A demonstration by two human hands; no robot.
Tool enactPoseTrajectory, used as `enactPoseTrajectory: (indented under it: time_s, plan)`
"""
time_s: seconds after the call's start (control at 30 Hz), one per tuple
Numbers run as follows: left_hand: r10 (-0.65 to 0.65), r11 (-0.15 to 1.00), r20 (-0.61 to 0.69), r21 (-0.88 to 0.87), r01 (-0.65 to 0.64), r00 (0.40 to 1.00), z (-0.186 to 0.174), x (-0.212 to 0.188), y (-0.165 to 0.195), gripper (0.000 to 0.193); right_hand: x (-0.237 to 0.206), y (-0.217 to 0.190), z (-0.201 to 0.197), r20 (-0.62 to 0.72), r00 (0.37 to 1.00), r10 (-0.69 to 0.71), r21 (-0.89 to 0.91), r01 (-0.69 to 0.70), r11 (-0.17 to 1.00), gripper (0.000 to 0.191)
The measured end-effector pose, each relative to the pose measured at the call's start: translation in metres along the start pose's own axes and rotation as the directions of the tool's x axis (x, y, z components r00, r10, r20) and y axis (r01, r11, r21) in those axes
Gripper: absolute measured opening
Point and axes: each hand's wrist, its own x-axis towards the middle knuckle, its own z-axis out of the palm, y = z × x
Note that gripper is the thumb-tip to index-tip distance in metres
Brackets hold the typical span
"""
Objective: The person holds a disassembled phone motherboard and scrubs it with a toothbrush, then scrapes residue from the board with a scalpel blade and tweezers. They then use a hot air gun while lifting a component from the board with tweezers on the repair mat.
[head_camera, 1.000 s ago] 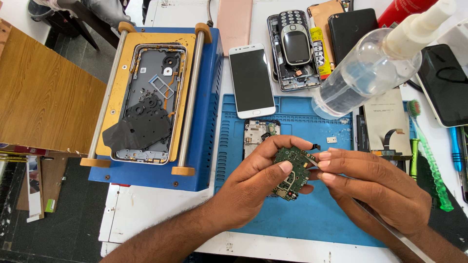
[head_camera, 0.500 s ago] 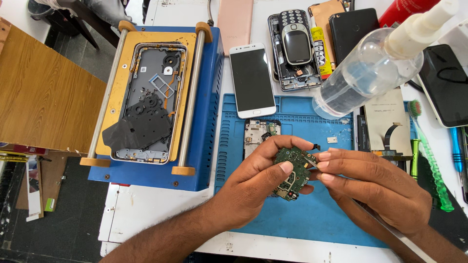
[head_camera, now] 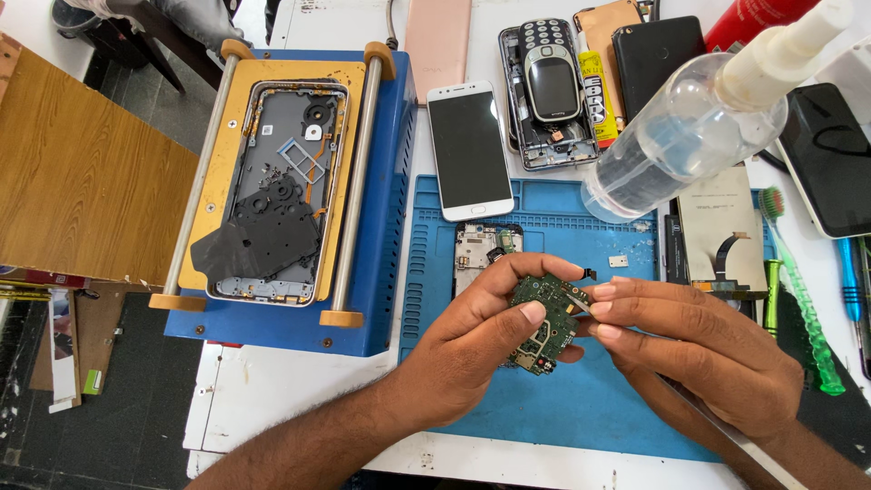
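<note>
A small green circuit board (head_camera: 544, 319) is held just above the blue work mat (head_camera: 544, 408), near the middle of its front half. The left hand (head_camera: 472, 340) pinches the board, thumb on its top face and fingers curled around its far edge and underneath, wrist coming in from the lower left. The right hand (head_camera: 699, 349) meets the board from the right, fingertips drawn together on a thin metal tool (head_camera: 581, 307) whose tip touches the board's right edge; the forearm runs off to the lower right. Just behind the board, a stripped phone frame (head_camera: 485, 249) lies on the mat, and beyond that a white smartphone (head_camera: 469, 150) lies face up across the mat's far edge. A clear spray bottle (head_camera: 671, 145) with a white nozzle looms to the right, tilted. A narrow yellow tube (head_camera: 594, 95) with dark print lies beside an old keypad phone (head_camera: 549, 82). On the left of the tabletop (head_camera: 272, 390), a blue and yellow screen separator machine (head_camera: 381, 209) carries an opened phone housing (head_camera: 277, 191).
</note>
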Motion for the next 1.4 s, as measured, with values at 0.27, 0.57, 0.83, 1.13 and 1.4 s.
enactPoseTrajectory:
  time_s: [0.27, 0.57, 0.83, 1.13, 1.4]
  plan:
    - [0.005, 1.0, 0.009, 0.0, -0.005, 1.0, -0.0013, -0.001, -0.0017, 0.039, -0.0015, -0.0017, -0.001, 0.012, 1.0, 0.024, -0.003, -0.024, 1.0, 0.021]
    - [0.02, 1.0, 0.017, -0.007, -0.019, 1.0, -0.0011, -0.0001, -0.0029, 0.039, -0.0022, -0.0014, -0.0019, 0.02, 0.999, 0.031, 0.006, -0.031, 0.999, 0.024]
    - [0.027, 1.0, 0.017, -0.002, -0.027, 0.999, -0.0007, -0.0006, -0.0033, 0.039, -0.0024, -0.0011, 0.0002, 0.002, 1.0, 0.029, -0.026, -0.029, 0.999, 0.021]
    - [0.016, 1.0, 0.016, -0.002, -0.016, 1.0, -0.0005, -0.0012, -0.0023, 0.039, -0.0008, 0.0002, -0.0022, 0.021, 1.0, -0.003, 0.002, 0.003, 1.0, 0.022]
    - [0.018, 1.0, 0.014, -0.005, -0.018, 1.0, -0.0006, -0.0013, -0.003, 0.039, 0.001, -0.0023, -0.0038, 0.048, 0.999, 0.007, -0.024, -0.005, 1.0, 0.022]
